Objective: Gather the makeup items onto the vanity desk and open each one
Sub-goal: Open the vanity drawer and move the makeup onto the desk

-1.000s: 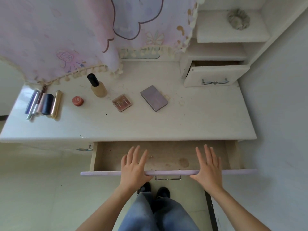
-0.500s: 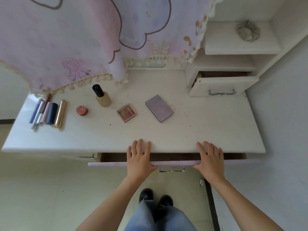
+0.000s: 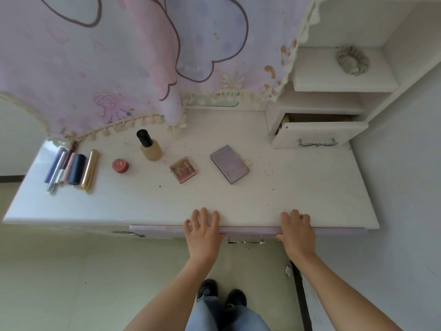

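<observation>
On the white vanity desk (image 3: 298,197) lie a purple compact (image 3: 229,164), a small pink eyeshadow palette (image 3: 183,169), a foundation bottle with a black cap (image 3: 149,146), a round red pot (image 3: 120,165) and a row of several tubes, among them a dark blue one (image 3: 76,169) and a gold one (image 3: 89,169). All of them look closed. My left hand (image 3: 202,229) and my right hand (image 3: 296,228) press with spread fingers on the lilac front of the desk drawer (image 3: 157,230), which sits nearly flush under the desk edge.
A pink printed cloth (image 3: 119,56) hangs over the back of the desk. At the right a small white drawer (image 3: 318,134) stands partly open, and a scrunchie (image 3: 352,60) lies on the shelf above it. My shoes (image 3: 220,293) are on the floor below.
Both hands have pushed the wide desk drawer inward, from well open to nearly closed. The items on the desk have stayed where they were.
</observation>
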Tool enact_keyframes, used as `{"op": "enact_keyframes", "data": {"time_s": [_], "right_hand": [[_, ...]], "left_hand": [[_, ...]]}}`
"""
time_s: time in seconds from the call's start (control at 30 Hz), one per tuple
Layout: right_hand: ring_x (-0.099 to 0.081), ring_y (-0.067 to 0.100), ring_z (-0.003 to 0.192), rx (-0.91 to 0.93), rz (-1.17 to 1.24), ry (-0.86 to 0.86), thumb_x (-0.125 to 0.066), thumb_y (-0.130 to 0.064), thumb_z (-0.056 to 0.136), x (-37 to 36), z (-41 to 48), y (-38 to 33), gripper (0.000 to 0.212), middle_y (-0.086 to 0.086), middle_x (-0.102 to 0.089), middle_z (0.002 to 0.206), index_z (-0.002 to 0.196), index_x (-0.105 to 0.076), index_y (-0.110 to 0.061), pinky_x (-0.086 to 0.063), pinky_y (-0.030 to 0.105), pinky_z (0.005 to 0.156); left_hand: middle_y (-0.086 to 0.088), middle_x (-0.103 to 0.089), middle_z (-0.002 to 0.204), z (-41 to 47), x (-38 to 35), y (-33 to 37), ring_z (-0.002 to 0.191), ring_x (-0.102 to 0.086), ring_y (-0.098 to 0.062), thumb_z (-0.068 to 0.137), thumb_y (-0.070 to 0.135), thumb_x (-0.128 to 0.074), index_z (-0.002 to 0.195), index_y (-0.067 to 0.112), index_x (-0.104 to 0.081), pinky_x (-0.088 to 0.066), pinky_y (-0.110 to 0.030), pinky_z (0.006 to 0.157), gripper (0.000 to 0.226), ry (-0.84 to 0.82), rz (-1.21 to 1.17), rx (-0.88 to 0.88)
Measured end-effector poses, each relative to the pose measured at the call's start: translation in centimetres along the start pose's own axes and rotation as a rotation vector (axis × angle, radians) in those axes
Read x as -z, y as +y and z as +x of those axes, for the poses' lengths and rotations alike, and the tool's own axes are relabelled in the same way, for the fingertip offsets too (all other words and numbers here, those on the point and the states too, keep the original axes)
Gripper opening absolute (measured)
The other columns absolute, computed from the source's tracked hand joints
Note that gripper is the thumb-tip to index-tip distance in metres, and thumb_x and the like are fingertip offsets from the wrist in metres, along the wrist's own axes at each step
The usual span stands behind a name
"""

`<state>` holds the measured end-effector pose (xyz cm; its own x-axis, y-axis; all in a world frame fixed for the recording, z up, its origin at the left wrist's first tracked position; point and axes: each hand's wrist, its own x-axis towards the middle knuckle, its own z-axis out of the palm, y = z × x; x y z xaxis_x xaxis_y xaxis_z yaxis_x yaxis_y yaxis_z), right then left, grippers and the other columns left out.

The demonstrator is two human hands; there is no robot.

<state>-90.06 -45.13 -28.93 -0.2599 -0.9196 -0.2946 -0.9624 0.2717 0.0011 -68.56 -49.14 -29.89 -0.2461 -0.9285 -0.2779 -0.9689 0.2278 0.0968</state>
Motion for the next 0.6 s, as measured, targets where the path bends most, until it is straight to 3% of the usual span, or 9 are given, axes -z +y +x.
{"op": "enact_keyframes", "data": {"time_s": [0.07, 0.1, 0.2, 0.27, 0.33, 0.4, 0.5, 0.6], "right_hand": [[-0.049, 0.03, 0.05, 0.007, -0.014, -0.007, -0.096, -0.015, 0.018, 0.4, 0.1, -0.3, 0.064, 0.015, -0.052, 0.063, 0.067, -0.057, -0.003, -0.029, 0.022, 0.034], [-0.051, 0.031, 0.056, 0.011, -0.054, -0.002, -0.095, -0.014, 0.027, 0.8, 0.1, -0.6, 0.061, 0.016, -0.054, 0.069, 0.073, -0.057, -0.002, -0.03, 0.024, 0.037], [-0.047, 0.029, 0.1, -0.064, -0.044, -0.035, -0.069, -0.015, 0.079, 1.2, -0.1, -1.3, 0.041, 0.013, -0.047, 0.112, 0.112, -0.047, -0.006, -0.04, 0.03, 0.063], [-0.04, 0.028, 0.112, -0.072, -0.032, -0.086, -0.061, -0.021, 0.085, 1.5, -0.3, -1.5, 0.045, 0.012, -0.041, 0.124, 0.121, -0.038, -0.008, -0.042, 0.03, 0.081], [-0.033, 0.033, 0.125, -0.044, -0.045, -0.144, -0.062, -0.026, 0.083, 1.5, -0.8, -1.3, 0.06, 0.015, -0.033, 0.135, 0.13, -0.03, -0.007, -0.037, 0.035, 0.098], [-0.015, 0.039, 0.138, -0.014, -0.053, -0.253, -0.063, -0.03, 0.083, 1.6, -1.5, -0.8, 0.081, 0.019, -0.015, 0.149, 0.142, -0.013, -0.008, -0.024, 0.042, 0.112], [0.001, 0.034, 0.144, 0.035, -0.002, -0.359, -0.063, -0.039, 0.081, 2.8, -2.0, 0.5, 0.095, 0.013, 0.005, 0.156, 0.147, 0.001, -0.017, -0.013, 0.046, 0.116], [-0.003, 0.03, 0.145, 0.085, 0.096, -0.348, -0.061, -0.045, 0.081, 4.7, -2.7, 1.1, 0.091, 0.009, 0.001, 0.157, 0.148, -0.003, -0.022, -0.017, 0.043, 0.116]], "left_hand": [[-0.012, -0.069, 0.1, 0.0, 0.2, 0.1, 0.093, -0.066, -0.035, 0.03, 0.051, -0.089, 0.094, 0.019, -0.068, -0.053, -0.046, 0.072, 0.075, 0.0, 0.033, 0.021], [-0.014, -0.066, 0.109, 0.0, 0.5, 0.2, 0.102, -0.062, -0.037, 0.038, 0.052, -0.088, 0.101, 0.019, -0.067, -0.051, -0.047, 0.078, 0.074, -0.005, 0.03, 0.035], [-0.014, -0.023, 0.15, -0.3, 0.8, 0.4, 0.139, -0.018, -0.034, 0.087, 0.047, -0.053, 0.139, 0.02, -0.029, -0.02, -0.048, 0.11, 0.063, -0.037, -0.011, 0.027], [-0.01, -0.011, 0.153, -0.6, 0.9, 0.1, 0.142, -0.007, -0.031, 0.092, 0.042, -0.042, 0.143, 0.022, -0.017, -0.012, -0.044, 0.113, 0.06, -0.077, -0.037, 0.021], [-0.009, -0.008, 0.154, -0.8, 1.2, -0.6, 0.142, -0.005, -0.03, 0.091, 0.042, -0.045, 0.144, 0.024, -0.013, -0.012, -0.043, 0.113, 0.064, -0.105, -0.038, -0.019], [-0.007, -0.008, 0.155, -0.9, 2.1, -1.3, 0.143, -0.005, -0.029, 0.089, 0.042, -0.048, 0.144, 0.026, -0.015, -0.014, -0.043, 0.114, 0.066, -0.172, -0.068, -0.05], [-0.003, -0.023, 0.151, -1.5, 3.9, -2.0, 0.139, -0.017, -0.024, 0.089, 0.037, -0.049, 0.142, 0.023, -0.025, -0.021, -0.039, 0.111, 0.06, -0.168, -0.23, -0.023], [-0.002, -0.032, 0.147, -4.0, 5.2, -3.0, 0.136, -0.026, -0.022, 0.091, 0.036, -0.047, 0.142, 0.021, -0.029, -0.026, -0.037, 0.109, 0.056, -0.059, -0.309, 0.055]]}}
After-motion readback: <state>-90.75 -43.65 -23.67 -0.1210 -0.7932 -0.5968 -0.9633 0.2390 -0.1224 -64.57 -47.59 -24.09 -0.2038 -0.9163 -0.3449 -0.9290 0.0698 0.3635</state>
